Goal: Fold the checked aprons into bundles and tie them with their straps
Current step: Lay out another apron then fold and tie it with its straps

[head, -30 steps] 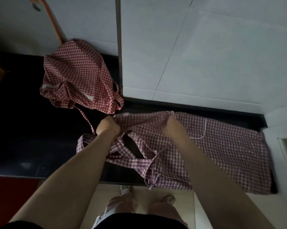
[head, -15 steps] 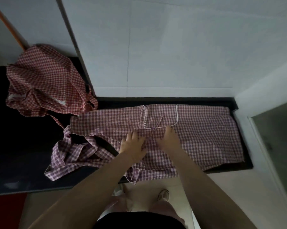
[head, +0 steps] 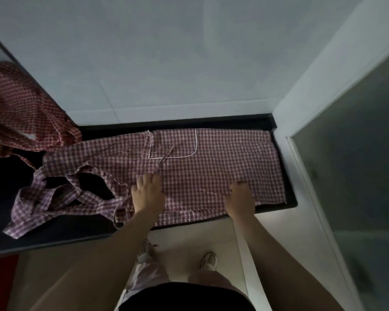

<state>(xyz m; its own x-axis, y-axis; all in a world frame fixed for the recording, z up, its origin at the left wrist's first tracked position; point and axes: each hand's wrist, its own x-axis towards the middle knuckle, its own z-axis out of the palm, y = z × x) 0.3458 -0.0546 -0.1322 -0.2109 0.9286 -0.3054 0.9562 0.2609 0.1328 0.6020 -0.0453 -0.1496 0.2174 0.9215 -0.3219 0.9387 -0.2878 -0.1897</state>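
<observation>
On the dark counter (head: 287,198), you are pressing left hand (head: 147,194) and right hand (head: 239,199), fingers flat and gripping nothing, onto the spread apron (head: 222,162), likely smoothing before folding; straps (head: 54,198) are trailing toward 9 o'clock.

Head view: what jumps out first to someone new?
The checked apron spread flat on the dark counter, with the left hand and right hand pressing flat on its near edge. Its straps lie tangled to the left, and a second crumpled apron sits at far left.
</observation>
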